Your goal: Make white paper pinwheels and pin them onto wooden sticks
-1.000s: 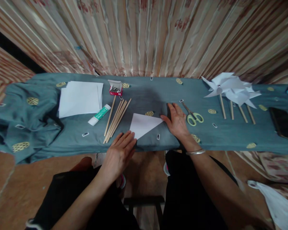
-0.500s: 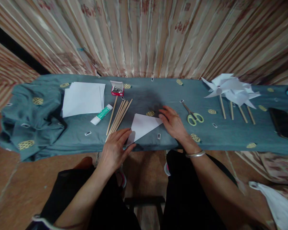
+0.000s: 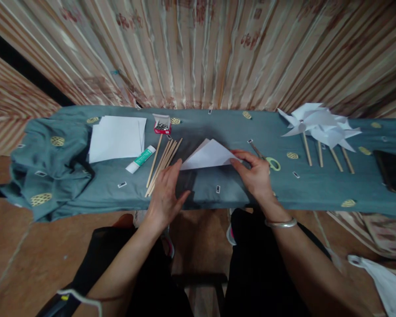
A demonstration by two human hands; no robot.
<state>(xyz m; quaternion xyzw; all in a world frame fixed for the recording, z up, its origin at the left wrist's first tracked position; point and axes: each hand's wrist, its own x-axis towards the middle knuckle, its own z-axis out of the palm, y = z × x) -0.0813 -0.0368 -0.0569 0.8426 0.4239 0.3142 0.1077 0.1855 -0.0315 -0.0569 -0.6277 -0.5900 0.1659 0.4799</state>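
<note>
**Folded paper between two hands, cloth showing ahead and behind**

Take the folded paper (image 3: 208, 157) as the dial's centre, with 12 o'clock toward the curtain (image 3: 198, 57). Its peak points to 12, and its longest edge runs roughly from 9 to 3 along the near side. Whether it is lifted off the tablecloth (image 3: 211, 125) is hard to tell.

At 8 o'clock the left hand (image 3: 165, 193) is spread, thumb well apart from the fingers, whose tips meet the paper's left corner. Between 3 and 4 the right hand (image 3: 255, 174) pinches the right corner between thumb and fingers.

Room is tightest at 9: the wooden sticks (image 3: 166, 156) lie just beside the left fingers, with the glue stick (image 3: 141, 159) beyond and the paper stack (image 3: 115, 138) farther out. The box of pins (image 3: 162, 125) stands at 10. At 3 the scissors (image 3: 273, 164) sit close behind the right hand, partly covered; the phone (image 3: 391, 169) is well apart on that line.

A wide strip of cloth reaches toward 12, and a narrower one toward 6, ending at the front edge. Finished pinwheels (image 3: 321, 125) rest between 2 and 3, near the far edge.
</note>
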